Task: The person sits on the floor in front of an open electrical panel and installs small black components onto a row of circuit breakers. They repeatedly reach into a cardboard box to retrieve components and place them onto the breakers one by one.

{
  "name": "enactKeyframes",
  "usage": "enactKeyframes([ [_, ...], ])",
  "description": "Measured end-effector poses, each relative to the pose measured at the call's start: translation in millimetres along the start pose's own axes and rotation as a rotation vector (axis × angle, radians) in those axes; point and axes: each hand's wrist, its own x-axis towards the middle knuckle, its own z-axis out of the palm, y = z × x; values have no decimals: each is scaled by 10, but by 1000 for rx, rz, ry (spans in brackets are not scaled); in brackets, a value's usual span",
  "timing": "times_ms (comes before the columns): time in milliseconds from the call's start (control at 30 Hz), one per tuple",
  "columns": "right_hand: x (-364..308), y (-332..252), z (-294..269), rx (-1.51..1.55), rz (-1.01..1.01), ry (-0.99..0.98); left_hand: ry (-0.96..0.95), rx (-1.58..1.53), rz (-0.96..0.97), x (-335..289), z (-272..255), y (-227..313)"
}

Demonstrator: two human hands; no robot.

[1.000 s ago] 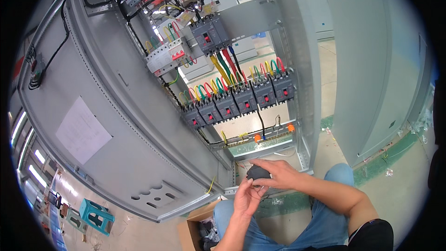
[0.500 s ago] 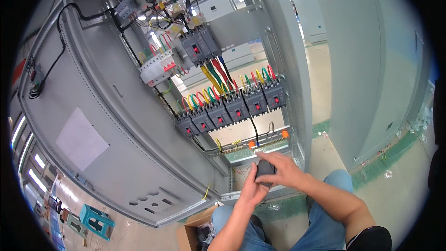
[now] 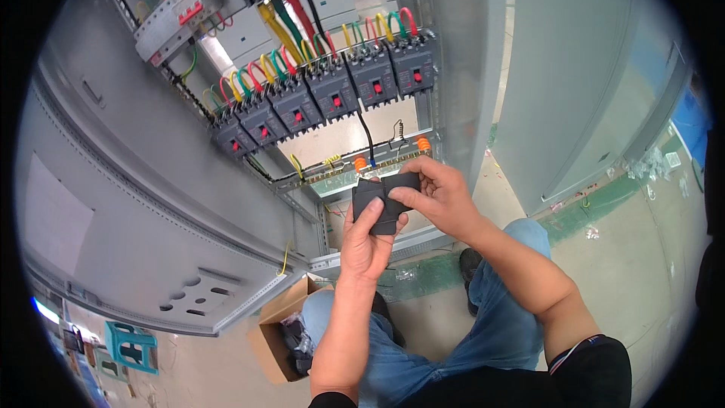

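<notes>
In front of the open cabinet, my left hand (image 3: pixel 366 253) is closed round some flat black rectangular pieces (image 3: pixel 368 195), with its thumb across their front. My right hand (image 3: pixel 447 200) pinches another flat black piece (image 3: pixel 402 180) between thumb and fingers, and that piece overlaps the ones in my left hand. What exactly the pieces are, I cannot tell. Beyond my hands runs a row of dark grey circuit breakers (image 3: pixel 332 94) with red toggles and looped yellow, green and red wires. Below them is a terminal bar (image 3: pixel 393 160) with orange insulators (image 3: pixel 423 143) near it.
An open cardboard box (image 3: pixel 273 332) holding dark items in clear wrap stands by my left knee. The grey cabinet door (image 3: pixel 151 181) spreads to the left, and a grey panel (image 3: pixel 574 83) rises on the right. A teal stool (image 3: pixel 132 346) stands at lower left.
The view has tilted downward, and the cabinet sits higher and further left. The black pieces, bunched between both hands before, are now fanned apart, with my right hand pinching one at the right.
</notes>
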Motion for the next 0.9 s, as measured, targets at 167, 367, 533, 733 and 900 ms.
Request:
enactKeyframes([
  [167,23,33,119,304,284,-55,111,12,20,-17,-78,87],
  [367,109,129,72,349,376,-281,144,142,83,57,-185,166],
  [533,242,104,-44,199,534,-605,33,305,104,170,-291,265],
  [733,970,-277,37,-122,118,-190,194,78,209,425,-547,319],
  [900,2158,-631,356,-431,-549,247,199,63,194,359,-634,352],
])
